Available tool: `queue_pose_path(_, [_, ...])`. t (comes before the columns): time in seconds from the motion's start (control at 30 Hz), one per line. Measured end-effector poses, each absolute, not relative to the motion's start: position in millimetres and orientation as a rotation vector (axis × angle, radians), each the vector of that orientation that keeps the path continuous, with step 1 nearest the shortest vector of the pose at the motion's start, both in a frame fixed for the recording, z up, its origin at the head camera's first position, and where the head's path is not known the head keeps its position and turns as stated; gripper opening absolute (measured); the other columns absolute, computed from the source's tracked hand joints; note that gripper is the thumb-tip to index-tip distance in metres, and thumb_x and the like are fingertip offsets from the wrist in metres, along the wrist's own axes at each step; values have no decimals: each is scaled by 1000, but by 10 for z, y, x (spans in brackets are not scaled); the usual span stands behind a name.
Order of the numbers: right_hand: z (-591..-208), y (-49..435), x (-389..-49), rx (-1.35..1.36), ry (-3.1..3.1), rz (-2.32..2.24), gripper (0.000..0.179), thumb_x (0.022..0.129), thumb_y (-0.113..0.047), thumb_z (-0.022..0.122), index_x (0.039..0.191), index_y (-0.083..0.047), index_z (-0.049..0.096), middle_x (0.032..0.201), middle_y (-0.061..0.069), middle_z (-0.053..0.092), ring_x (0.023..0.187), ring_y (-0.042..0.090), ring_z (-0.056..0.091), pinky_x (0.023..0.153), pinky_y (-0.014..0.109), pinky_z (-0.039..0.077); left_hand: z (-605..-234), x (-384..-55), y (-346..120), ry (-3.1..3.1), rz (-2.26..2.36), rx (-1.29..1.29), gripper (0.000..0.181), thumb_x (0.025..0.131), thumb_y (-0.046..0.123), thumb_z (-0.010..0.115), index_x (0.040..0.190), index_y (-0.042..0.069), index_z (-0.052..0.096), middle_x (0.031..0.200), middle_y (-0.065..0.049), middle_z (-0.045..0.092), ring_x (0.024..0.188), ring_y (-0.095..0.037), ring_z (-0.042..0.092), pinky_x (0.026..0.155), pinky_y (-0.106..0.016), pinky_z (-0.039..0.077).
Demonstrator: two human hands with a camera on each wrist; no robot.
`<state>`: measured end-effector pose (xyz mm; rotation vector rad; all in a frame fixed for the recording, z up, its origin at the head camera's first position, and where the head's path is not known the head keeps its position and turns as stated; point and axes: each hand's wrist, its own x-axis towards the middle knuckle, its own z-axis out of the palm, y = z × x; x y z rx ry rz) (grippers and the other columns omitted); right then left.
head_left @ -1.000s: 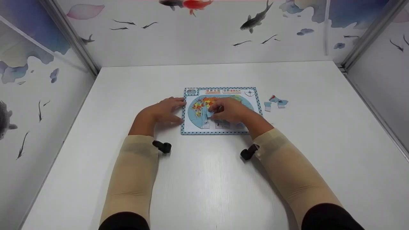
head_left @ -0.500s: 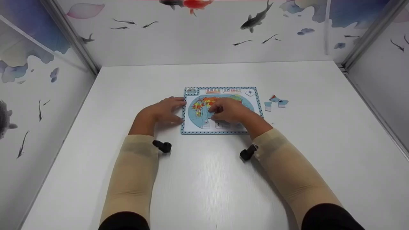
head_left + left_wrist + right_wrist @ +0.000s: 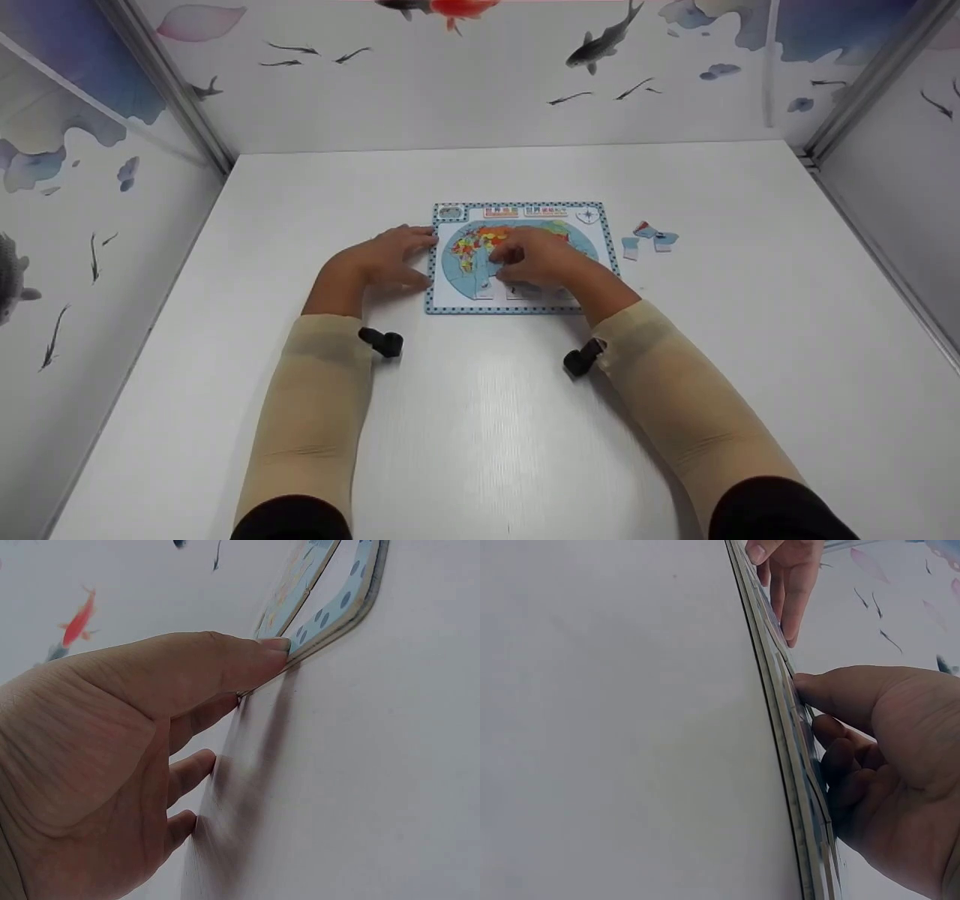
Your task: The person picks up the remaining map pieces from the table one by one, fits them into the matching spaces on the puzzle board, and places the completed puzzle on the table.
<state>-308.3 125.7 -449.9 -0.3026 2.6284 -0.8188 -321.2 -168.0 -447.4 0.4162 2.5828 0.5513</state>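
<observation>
Left hand at edge of puzzle

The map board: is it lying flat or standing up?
Lying flat. In the head view, the map board shows its printed face upward; in the right wrist view, its thin edge runs along the table.

Board common to downward head view, 2 close wrist views
</observation>
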Motion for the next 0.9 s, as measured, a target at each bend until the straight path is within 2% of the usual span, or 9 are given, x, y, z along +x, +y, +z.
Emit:
queue_pose_path(0.17, [-4501,1262,-3096,-287,2625,-825,25,94,-31,83,118,-35,80,120,-7,66,115,21,59,104,39,52,-4470,-3205,-1675,2579,555,396,87,94,39,80,168,39,35,181,12,16,172,-26,1,137,-63,11])
queue_pose_path(0.53, [-4493,1262,-3090,-266,2611,-826,21,100,-30,76,120,-35,79,134,-5,67,124,23,60,117,45,51,-4461,-3212,-1683,2586,544,439,88,94,38,80,169,37,33,181,11,16,172,-27,4,137,-62,13])
queue_pose_path(0.73, [-4494,1288,-3092,-314,2622,-827,23,99,-31,77,122,-35,79,130,-7,68,120,21,60,109,42,53,-4457,-3196,-1668,2588,537,406,88,92,40,79,168,39,34,182,12,16,172,-25,1,137,-63,11])
queue_pose_path(0.9, [-4457,1304,-3095,-314,2616,-865,28,98,-31,78,126,-33,78,124,-5,68,113,22,61,97,38,54,-4455,-3192,-1668,2592,528,404,88,92,42,79,168,41,34,181,13,16,172,-25,0,137,-64,10])
